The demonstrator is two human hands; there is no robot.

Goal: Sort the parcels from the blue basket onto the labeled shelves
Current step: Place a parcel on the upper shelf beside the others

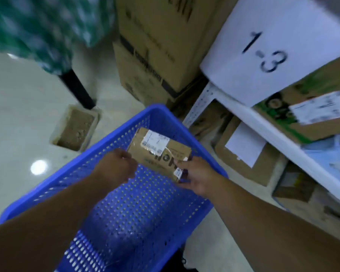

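Note:
A blue perforated basket (137,209) stands on the floor below me. Over its far end is a brown cardboard parcel (169,156) with a white shipping label on top. My left hand (114,169) grips the parcel's near left corner. My right hand (196,175) holds its near right end, fingers curled round the edge by a small sticker. To the right is a white shelf (263,126) carrying a paper sign that reads "1-3" (267,52). No other parcel shows in the basket.
Several cardboard parcels (310,118) lie on and under the shelf at right. Tall stacked cartons (157,55) stand behind the basket. A table with a green checked cloth (43,30) and a black leg is at upper left, beside a shallow tray (75,130) on the floor.

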